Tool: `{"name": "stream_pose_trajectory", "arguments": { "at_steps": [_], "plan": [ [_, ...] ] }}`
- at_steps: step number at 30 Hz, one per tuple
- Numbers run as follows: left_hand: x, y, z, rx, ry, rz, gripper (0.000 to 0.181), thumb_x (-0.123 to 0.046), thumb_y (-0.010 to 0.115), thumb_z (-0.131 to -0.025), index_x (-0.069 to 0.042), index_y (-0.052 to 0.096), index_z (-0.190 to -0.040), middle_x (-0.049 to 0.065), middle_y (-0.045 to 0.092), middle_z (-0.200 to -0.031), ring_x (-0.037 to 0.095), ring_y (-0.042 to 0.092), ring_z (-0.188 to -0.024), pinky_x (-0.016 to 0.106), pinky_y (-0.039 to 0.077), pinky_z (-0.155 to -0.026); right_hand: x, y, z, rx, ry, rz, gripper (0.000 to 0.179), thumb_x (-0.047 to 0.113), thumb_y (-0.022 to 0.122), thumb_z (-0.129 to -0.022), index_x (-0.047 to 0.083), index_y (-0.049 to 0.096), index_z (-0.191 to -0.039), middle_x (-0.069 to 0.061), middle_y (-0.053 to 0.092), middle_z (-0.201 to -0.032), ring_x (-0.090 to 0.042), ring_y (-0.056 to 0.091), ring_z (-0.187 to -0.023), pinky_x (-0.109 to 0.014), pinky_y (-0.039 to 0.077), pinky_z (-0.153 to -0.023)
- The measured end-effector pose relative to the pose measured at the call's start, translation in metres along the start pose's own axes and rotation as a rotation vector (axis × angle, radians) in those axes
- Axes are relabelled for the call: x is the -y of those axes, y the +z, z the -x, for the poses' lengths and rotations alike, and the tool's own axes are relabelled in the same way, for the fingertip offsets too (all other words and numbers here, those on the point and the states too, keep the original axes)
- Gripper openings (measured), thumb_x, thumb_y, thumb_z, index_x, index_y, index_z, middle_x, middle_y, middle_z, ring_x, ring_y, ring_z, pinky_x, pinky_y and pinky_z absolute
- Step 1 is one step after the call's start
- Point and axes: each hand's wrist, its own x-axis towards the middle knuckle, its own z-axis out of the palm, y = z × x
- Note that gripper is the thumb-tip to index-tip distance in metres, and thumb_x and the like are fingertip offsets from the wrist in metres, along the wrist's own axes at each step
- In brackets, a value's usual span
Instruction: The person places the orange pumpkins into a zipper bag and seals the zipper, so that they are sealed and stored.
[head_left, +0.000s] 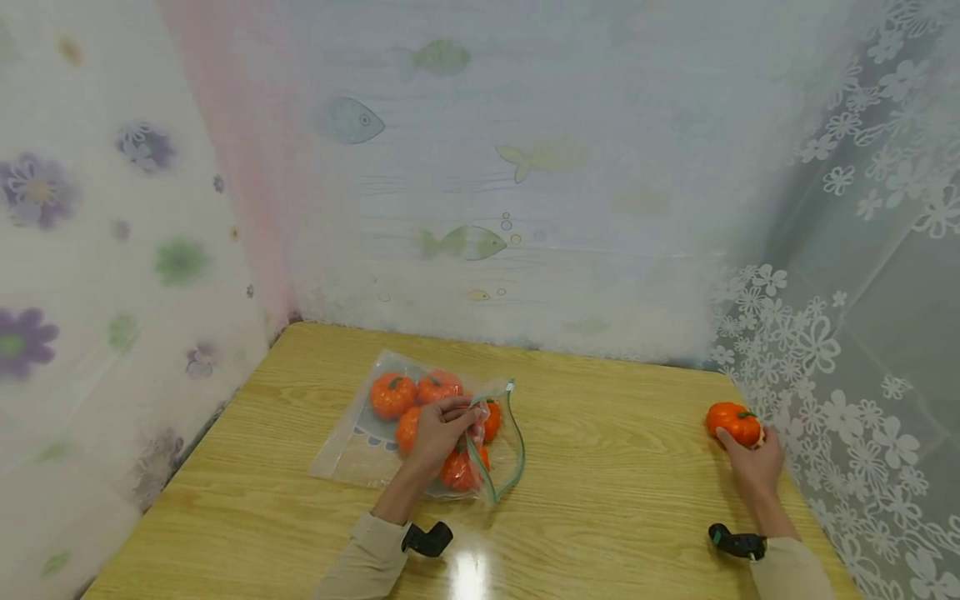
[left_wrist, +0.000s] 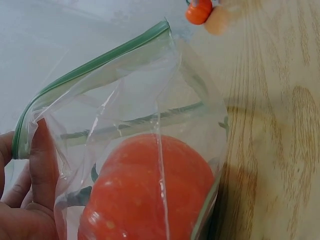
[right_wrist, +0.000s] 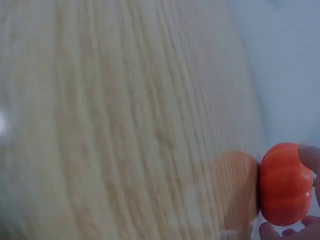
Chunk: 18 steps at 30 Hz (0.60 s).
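A clear zip bag [head_left: 352,454] with a green seal lies on the left half of the table, its mouth spread toward the right. Several small orange toy pumpkins [head_left: 393,395] are inside it. My left hand [head_left: 438,433] pinches the bag's upper edge beside the seal; a large-looking pumpkin [left_wrist: 145,190] shows through the plastic in the left wrist view. Far to the right, my right hand [head_left: 756,462] grips another orange pumpkin [head_left: 731,422] with a green stem, thumb on its near side. In the right wrist view this pumpkin [right_wrist: 285,185] sits at the table's edge.
The wooden table [head_left: 615,467] stands in a corner between hung sheets. A fish-print sheet [head_left: 525,208] is behind it, a flower-print one [head_left: 112,250] at left, and a white-flowered lace curtain [head_left: 847,417] touches the right side. Black wrist cameras [head_left: 427,540] sit on both wrists.
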Motion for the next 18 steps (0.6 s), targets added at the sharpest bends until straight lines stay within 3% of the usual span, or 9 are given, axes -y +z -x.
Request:
{"name": "stream_pose_trajectory", "arguments": {
  "at_steps": [6, 12, 18],
  "plan": [
    [0.0, 0.0, 0.0, -0.016, -0.003, -0.018, 0.034, -0.003, 0.067, -0.097, 0.011, 0.062, -0.128, 0.008, 0.075, -0.093, 0.008, 0.068, -0.066, 0.02, 0.058, -0.062, 0.004, -0.004, -0.011, 0.054, 0.017, 0.056, 0.087, 0.034, 0.057, -0.102, -0.009, 0.007, -0.159, -0.033, 0.008, -0.165, -0.051, 0.014, -0.151, -0.062, 0.02, -0.122],
    [0.001, 0.001, 0.001, -0.051, 0.006, -0.074, 0.034, -0.005, 0.069, -0.097, 0.009, 0.064, -0.127, 0.015, 0.074, -0.104, 0.008, 0.069, -0.074, 0.019, 0.058, -0.065, 0.01, -0.005, -0.014, 0.059, 0.024, 0.074, 0.081, 0.032, 0.057, -0.103, -0.011, 0.015, -0.158, -0.035, 0.016, -0.162, -0.053, 0.022, -0.148, -0.061, 0.026, -0.12],
    [-0.001, 0.002, 0.001, -0.049, 0.015, -0.082, 0.035, -0.005, 0.07, -0.096, 0.008, 0.064, -0.128, 0.018, 0.074, -0.106, 0.009, 0.069, -0.071, 0.019, 0.055, -0.059, 0.013, -0.007, -0.012, 0.065, 0.043, 0.073, 0.081, 0.031, 0.06, -0.101, -0.01, 0.019, -0.157, -0.036, 0.022, -0.16, -0.052, 0.025, -0.146, -0.062, 0.028, -0.118]
  ]
}}
